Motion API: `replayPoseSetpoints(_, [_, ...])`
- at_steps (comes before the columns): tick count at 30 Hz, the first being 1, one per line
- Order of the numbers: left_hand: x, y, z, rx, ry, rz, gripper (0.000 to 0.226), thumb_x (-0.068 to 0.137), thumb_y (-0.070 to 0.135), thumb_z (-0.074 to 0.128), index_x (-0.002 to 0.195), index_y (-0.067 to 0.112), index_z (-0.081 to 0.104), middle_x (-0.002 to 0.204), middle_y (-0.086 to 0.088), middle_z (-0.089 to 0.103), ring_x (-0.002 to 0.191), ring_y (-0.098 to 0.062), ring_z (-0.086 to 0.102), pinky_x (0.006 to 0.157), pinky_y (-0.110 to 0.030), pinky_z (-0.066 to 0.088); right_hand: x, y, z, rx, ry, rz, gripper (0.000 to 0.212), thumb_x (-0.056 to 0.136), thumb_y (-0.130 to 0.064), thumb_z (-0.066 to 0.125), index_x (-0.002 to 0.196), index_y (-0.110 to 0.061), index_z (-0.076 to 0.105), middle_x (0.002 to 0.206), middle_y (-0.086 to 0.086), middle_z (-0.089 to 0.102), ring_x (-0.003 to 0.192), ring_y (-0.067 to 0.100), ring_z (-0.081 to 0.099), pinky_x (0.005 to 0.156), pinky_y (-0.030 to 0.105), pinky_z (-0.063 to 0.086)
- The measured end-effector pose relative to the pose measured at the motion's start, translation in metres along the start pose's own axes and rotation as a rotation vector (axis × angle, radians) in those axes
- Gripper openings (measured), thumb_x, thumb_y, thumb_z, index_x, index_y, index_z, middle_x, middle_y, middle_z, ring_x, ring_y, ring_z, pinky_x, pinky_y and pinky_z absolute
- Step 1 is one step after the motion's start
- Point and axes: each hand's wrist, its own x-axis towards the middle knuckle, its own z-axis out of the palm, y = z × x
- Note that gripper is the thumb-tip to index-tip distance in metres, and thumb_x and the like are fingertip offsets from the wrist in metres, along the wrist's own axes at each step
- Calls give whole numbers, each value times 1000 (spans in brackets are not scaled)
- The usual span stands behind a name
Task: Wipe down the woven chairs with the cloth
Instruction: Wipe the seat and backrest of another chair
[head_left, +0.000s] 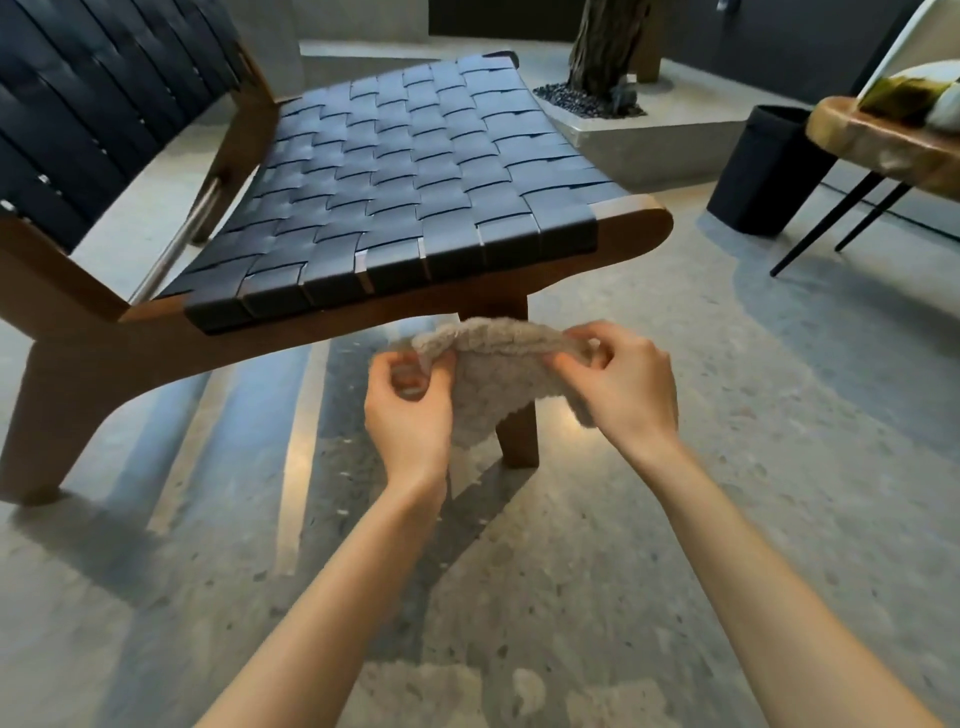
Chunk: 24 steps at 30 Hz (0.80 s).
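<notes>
The woven chair (405, 171) stands low on the concrete floor (701, 493). Its seat is made of dark flat straps in a wooden frame. The straps look firm and smooth, with small gaps where a cloth may catch. To the right of the chair is open floor, then a black bin (763, 171) and a wooden table (883, 150) on thin legs, both well apart from the chair. The cloth (493, 384) hangs in the air just before the front rail of the seat. It looks soft, fluffy and light, so bunching it in one palm should suit wiping. The left hand (410, 410) pinches its left edge and the right hand (623, 384) pinches its right edge.
</notes>
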Motion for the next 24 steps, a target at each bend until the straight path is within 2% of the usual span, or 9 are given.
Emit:
replayPoseSetpoints(2, [11,9,12,-78,-16,-37,23,86,34,66,104,26,54,95,14,56,89,-2,54,84,-28,50,8,-7,8,142,99,19,24,87,-33,68,109,-23,68,90,-16,61,75,-4,55,58,8,42])
replayPoseSetpoints(5, [19,12,22,-187,-34,-83,22,86,31,67,102,29,53,99,16,56,94,-3,54,88,-27,49,20,-18,24,521,81,180,34,91,-22,64,125,-22,59,107,-16,60,92,-4,59,70,0,44])
replayPoseSetpoints(8, [17,6,26,-228,-36,-39,34,87,30,67,117,18,59,109,9,63,101,-4,59,86,-20,52,19,-23,39,741,-45,181,35,95,-19,57,129,-25,53,120,-13,61,108,-1,58,88,14,49])
replayPoseSetpoints(11, [12,-1,36,-219,-86,81,28,87,29,66,113,19,62,99,16,66,92,11,61,69,-3,46,16,-18,50,709,-133,30,25,92,-23,61,115,-31,55,106,-16,65,100,-3,62,84,17,52])
replayPoseSetpoints(13, [14,-5,44,-190,-91,128,21,87,27,68,106,21,63,89,19,65,82,17,59,65,-1,43,18,-13,55,655,-125,-17,25,94,-25,60,117,-29,54,101,-18,63,95,-5,61,83,15,52])
replayPoseSetpoints(18, [23,-24,50,-102,-54,234,15,88,20,66,102,16,64,90,5,67,81,1,61,69,-14,49,22,6,67,530,-91,-121,34,97,-22,53,131,-22,50,103,-19,60,95,-11,57,78,5,47])
replayPoseSetpoints(20, [26,-37,51,-40,-81,251,13,89,21,65,101,15,63,90,5,65,79,3,59,69,-10,45,21,20,75,482,-101,-146,41,98,-22,52,138,-25,44,104,-18,61,94,-13,57,75,2,44])
replayPoseSetpoints(22, [27,-53,55,97,-99,229,8,89,23,64,97,21,61,88,8,64,77,4,57,67,-8,43,17,36,84,420,-117,-113,50,98,-20,53,144,-24,37,105,-10,63,88,-10,58,74,4,47])
replayPoseSetpoints(24, [26,-73,59,223,-117,174,11,89,19,63,100,17,62,93,0,66,81,-7,59,73,-22,48,9,55,94,425,-143,-118,49,98,-13,52,143,-25,37,104,-7,64,90,-4,60,76,10,51])
